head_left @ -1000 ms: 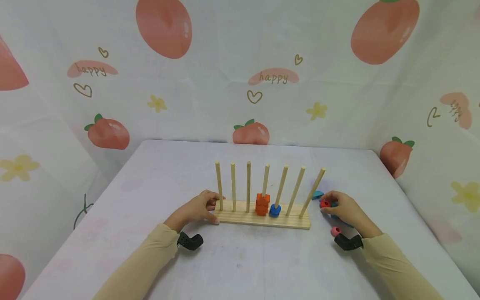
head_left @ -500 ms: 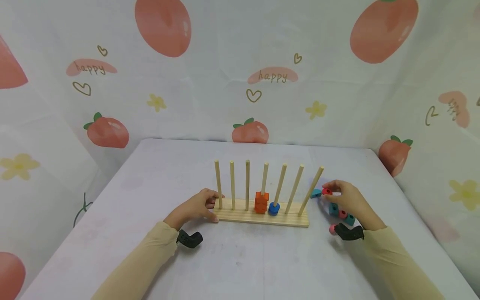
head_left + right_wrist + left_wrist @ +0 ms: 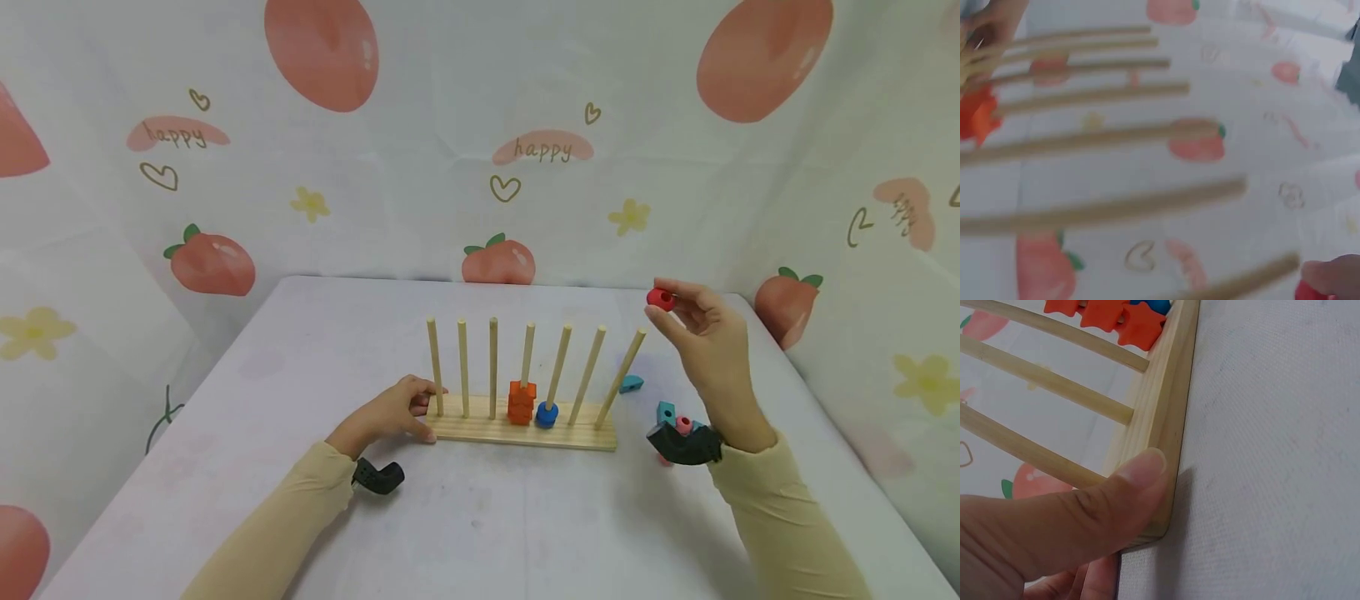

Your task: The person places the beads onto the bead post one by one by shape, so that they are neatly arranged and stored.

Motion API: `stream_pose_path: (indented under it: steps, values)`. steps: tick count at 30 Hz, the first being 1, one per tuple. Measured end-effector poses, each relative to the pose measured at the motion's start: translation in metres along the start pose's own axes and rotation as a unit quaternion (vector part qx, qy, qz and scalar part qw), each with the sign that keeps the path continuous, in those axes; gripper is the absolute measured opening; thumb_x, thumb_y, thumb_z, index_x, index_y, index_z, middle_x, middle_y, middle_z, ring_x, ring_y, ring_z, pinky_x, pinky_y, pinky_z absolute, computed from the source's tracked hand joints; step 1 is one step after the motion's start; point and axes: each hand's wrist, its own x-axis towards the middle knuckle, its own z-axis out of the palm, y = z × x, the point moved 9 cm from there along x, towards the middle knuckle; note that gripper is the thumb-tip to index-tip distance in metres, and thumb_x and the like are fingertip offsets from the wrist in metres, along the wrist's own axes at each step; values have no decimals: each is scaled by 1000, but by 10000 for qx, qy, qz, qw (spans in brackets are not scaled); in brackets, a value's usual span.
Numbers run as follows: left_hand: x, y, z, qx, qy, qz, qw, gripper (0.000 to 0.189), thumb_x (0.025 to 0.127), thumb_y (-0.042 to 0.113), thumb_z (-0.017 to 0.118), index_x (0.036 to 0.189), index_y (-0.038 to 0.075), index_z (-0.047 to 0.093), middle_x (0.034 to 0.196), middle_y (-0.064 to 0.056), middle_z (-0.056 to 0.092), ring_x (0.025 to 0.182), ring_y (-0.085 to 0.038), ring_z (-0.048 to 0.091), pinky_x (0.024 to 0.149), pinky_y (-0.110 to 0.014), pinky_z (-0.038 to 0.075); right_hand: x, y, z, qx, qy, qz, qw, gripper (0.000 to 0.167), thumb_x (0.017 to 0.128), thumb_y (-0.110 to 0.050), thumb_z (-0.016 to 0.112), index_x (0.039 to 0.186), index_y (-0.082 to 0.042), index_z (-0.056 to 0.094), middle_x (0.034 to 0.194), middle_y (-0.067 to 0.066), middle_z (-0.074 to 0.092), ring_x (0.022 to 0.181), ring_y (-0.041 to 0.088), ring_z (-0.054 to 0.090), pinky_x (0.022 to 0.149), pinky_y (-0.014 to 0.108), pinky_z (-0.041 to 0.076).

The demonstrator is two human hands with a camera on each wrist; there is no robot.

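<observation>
A wooden peg stand (image 3: pixel 450 429) with several upright pegs sits on the white table. My left hand (image 3: pixel 390 412) grips its left end; in the left wrist view the thumb presses the front edge of the base. Stacked orange star-shaped beads (image 3: pixel 521 404) fill the foot of the middle peg, and blue pieces (image 3: pixel 547 415) sit on the peg to their right. Raised above and right of the rightmost peg, my right hand (image 3: pixel 716 346) pinches a red bead (image 3: pixel 657 300) with a hole showing. The right wrist view is blurred, with just a sliver of this bead (image 3: pixel 1307 292) under the thumb.
Right of the stand lie a teal piece (image 3: pixel 632 383), a teal block (image 3: pixel 665 412) and a pink bead (image 3: pixel 683 425). Another pink bead is mostly hidden by the black wrist camera (image 3: pixel 684 444). A patterned cloth (image 3: pixel 420 167) hangs behind the table.
My right hand has lifted the red bead off the table, up to peg-top height, uncovering the teal and pink pieces. The left hand keeps its place on the stand.
</observation>
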Motion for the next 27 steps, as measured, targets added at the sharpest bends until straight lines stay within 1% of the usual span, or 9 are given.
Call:
stream_pose_path:
  steps: [2,4,6,8,13,17,21,24,27]
  values:
    - [0,0,0,28,-7,24,10000,71,66,-12,81,131,-4,54,125,-21,39,119,-32,54,96,-33,53,-3,-18,0,1008,266,-369,9939,36,85,-1,72,120,-2,66,108,-6,66,97,3,62,92,10,48]
    - [0,1,0,77,11,32,10000,71,66,-12,81,130,-4,55,124,-20,40,118,-31,53,97,-33,52,-6,-36,1,1827,356,-812,9792,36,82,8,70,117,4,66,109,0,68,97,9,64,91,15,51]
    - [0,1,0,117,21,41,9999,70,65,-11,82,130,-3,55,123,-20,40,117,-30,53,98,-34,52,-11,-50,6,2432,305,-1185,9622,36,80,15,69,115,11,64,108,7,68,96,15,65,91,19,53]
    - [0,2,0,93,24,42,9999,70,65,-11,82,130,-3,55,123,-20,40,117,-30,53,98,-34,52,-15,-62,12,2653,175,-1505,9522,36,78,19,67,113,15,62,109,9,68,96,16,65,91,21,54]
    - [0,3,0,52,-8,58,10000,70,66,-12,81,130,-4,55,123,-21,40,118,-32,54,97,-34,53,-24,-75,34,2548,-201,-1902,9479,37,76,25,63,112,16,62,110,10,66,98,16,63,93,24,53]
    - [-1,3,0,163,21,34,9999,70,66,-11,82,130,-2,56,122,-20,41,117,-30,53,98,-34,52,-29,-74,49,1976,-256,-1949,9604,39,75,23,67,113,12,64,109,13,63,100,15,61,95,23,52]
    - [0,2,0,134,28,17,9999,70,65,-11,82,130,-4,55,123,-21,41,119,-32,54,97,-34,52,-32,-68,61,1130,-183,-1937,9744,37,77,16,71,113,7,66,108,14,62,103,11,58,95,17,50]
    - [1,0,0,81,13,31,10000,71,65,-12,82,130,-5,54,124,-21,40,120,-34,54,96,-33,53,-33,-63,69,972,-168,-1948,9759,36,77,14,71,112,5,66,108,15,61,104,11,57,94,14,49]
    - [2,0,0,30,-11,76,10000,72,65,-13,82,130,-6,53,124,-22,39,120,-34,55,95,-32,53,-34,-58,74,1118,-133,-1987,9736,36,76,16,71,111,7,66,107,14,61,104,12,56,93,14,49]
